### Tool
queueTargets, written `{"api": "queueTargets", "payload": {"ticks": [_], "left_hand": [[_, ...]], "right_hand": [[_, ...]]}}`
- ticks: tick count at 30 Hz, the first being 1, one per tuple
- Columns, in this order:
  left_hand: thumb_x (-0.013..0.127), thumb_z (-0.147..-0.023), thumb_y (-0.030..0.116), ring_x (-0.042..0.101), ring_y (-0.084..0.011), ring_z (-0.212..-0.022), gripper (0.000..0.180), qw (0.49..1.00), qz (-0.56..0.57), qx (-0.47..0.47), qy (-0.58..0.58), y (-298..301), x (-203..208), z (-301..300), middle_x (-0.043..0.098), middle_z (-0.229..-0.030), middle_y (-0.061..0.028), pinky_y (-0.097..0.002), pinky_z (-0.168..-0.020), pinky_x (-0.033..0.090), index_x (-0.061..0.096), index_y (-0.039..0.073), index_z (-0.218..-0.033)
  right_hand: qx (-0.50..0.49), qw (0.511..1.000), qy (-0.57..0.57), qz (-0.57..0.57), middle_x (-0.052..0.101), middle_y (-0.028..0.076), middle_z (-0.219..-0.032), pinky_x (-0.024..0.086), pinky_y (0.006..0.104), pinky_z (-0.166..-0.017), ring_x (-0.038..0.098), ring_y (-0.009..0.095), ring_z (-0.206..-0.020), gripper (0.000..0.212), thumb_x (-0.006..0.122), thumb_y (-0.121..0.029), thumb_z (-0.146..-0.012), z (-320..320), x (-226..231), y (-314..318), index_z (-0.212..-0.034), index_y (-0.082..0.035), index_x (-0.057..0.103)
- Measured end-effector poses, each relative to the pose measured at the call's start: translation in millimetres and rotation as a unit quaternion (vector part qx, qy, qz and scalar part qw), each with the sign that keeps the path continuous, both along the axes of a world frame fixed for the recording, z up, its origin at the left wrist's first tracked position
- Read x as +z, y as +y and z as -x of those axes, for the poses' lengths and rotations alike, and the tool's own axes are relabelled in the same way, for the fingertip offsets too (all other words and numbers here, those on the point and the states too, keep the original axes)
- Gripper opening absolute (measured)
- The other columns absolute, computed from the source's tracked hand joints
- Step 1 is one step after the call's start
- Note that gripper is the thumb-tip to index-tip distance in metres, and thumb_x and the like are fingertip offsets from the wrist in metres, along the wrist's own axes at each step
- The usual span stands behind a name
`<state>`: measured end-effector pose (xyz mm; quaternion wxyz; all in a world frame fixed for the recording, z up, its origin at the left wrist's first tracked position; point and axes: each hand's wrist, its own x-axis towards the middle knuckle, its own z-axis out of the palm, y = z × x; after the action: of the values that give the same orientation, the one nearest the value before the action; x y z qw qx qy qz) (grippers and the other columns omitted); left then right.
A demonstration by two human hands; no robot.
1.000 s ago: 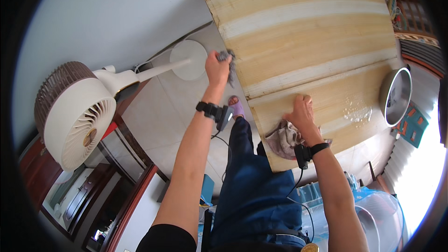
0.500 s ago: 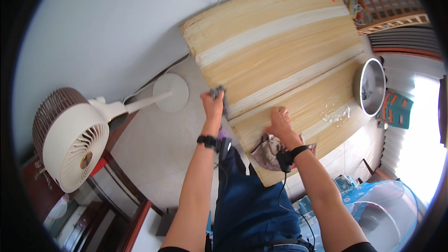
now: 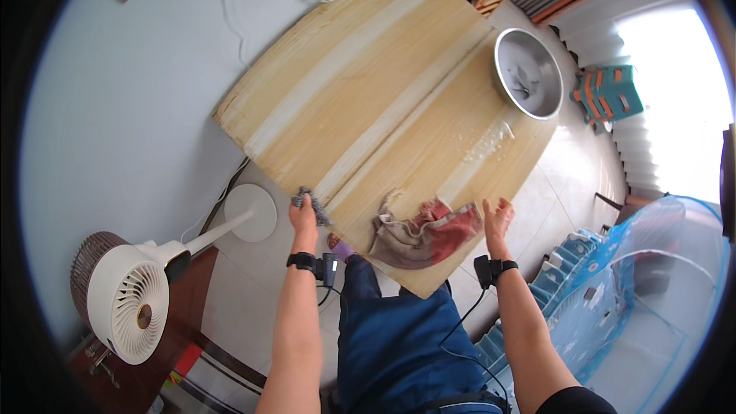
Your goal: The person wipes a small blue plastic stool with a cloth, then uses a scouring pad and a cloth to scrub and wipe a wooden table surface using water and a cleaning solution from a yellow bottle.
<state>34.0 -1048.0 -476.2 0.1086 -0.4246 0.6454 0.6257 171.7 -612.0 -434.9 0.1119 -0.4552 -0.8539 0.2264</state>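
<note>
A wooden tabletop [image 3: 345, 84] with pale stripes and a lengthwise seam lies in front of me. At its near-left edge, my left hand [image 3: 303, 222] is closed round a grey, fuzzy scrubber [image 3: 320, 210], which rests at the rim of the wood. A crumpled towel [image 3: 418, 241], grey-brown with a red end, lies across the near corner. Just past the towel's red end, at the table's right edge, my right hand [image 3: 498, 224] has its fingers apart and holds nothing. White suds [image 3: 491, 144] dot the wood beyond the towel.
A metal basin [image 3: 529, 73] stands at the far right of the tabletop. On the left is a white fan [image 3: 130, 303] with its round base [image 3: 251, 213]. A teal plastic stool [image 3: 609, 94] and a blue mesh tent [image 3: 636, 284] are on the right.
My right hand has come off the towel and moved to its right side; the towel now lies more spread out. My left hand keeps the scrubber at the left edge. The view has turned.
</note>
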Motion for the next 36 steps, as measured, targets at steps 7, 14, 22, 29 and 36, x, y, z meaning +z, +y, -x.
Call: {"api": "queueTargets", "payload": {"ticks": [7, 14, 22, 29, 36], "left_hand": [[0.063, -0.091, 0.024, 0.061, -0.0204, -0.092, 0.040, 0.999, 0.035, -0.004, -0.022, -25, -18, -3, 0.064, -0.108, -0.0124, -0.0338, -0.081, 0.048, 0.053, -0.005, -0.117], [0.061, -0.093, 0.030, 0.061, -0.0241, -0.091, 0.045, 0.999, 0.007, -0.013, -0.043, -11, -6, 1, 0.061, -0.109, -0.0139, -0.0418, -0.073, 0.052, 0.048, -0.005, -0.116], [0.061, -0.093, 0.030, 0.062, -0.0253, -0.087, 0.038, 0.994, 0.082, 0.004, -0.076, -37, -25, 5, 0.062, -0.105, -0.0120, -0.0431, -0.069, 0.053, 0.051, 0.001, -0.116], [0.059, -0.095, 0.029, 0.063, -0.0242, -0.087, 0.036, 0.998, 0.010, -0.028, -0.059, -14, -20, -5, 0.063, -0.102, -0.0130, -0.0428, -0.071, 0.053, 0.052, -0.002, -0.111], [0.058, -0.095, 0.024, 0.061, -0.0195, -0.091, 0.036, 0.999, -0.014, -0.010, -0.049, -13, -12, -10, 0.063, -0.107, -0.0100, -0.0360, -0.077, 0.048, 0.054, -0.005, -0.115]], "right_hand": [[-0.133, 0.810, 0.080, 0.565, 0.060, 0.017, -0.114, 0.047, 0.0391, -0.088, 0.058, 0.027, -0.103, 0.076, 0.060, -0.058, -0.085, -45, -12, 34, -0.124, 0.007, 0.050], [-0.096, 0.821, 0.071, 0.558, 0.063, 0.015, -0.109, 0.051, 0.0358, -0.075, 0.062, 0.022, -0.091, 0.066, 0.053, -0.051, -0.092, -57, -35, 49, -0.119, 0.009, 0.053], [-0.086, 0.813, 0.036, 0.575, 0.064, 0.016, -0.102, 0.050, 0.0361, -0.072, 0.062, 0.023, -0.087, 0.069, 0.055, -0.054, -0.089, -49, -25, 46, -0.114, 0.011, 0.054], [-0.111, 0.811, -0.030, 0.573, 0.064, 0.017, -0.103, 0.050, 0.0385, -0.076, 0.062, 0.025, -0.089, 0.069, 0.056, -0.053, -0.089, -58, -6, 56, -0.112, 0.011, 0.054], [-0.153, 0.789, 0.012, 0.595, 0.062, 0.017, -0.110, 0.051, 0.0423, -0.081, 0.062, 0.027, -0.094, 0.064, 0.056, -0.049, -0.091, -62, -13, 51, -0.118, 0.009, 0.050]]}}
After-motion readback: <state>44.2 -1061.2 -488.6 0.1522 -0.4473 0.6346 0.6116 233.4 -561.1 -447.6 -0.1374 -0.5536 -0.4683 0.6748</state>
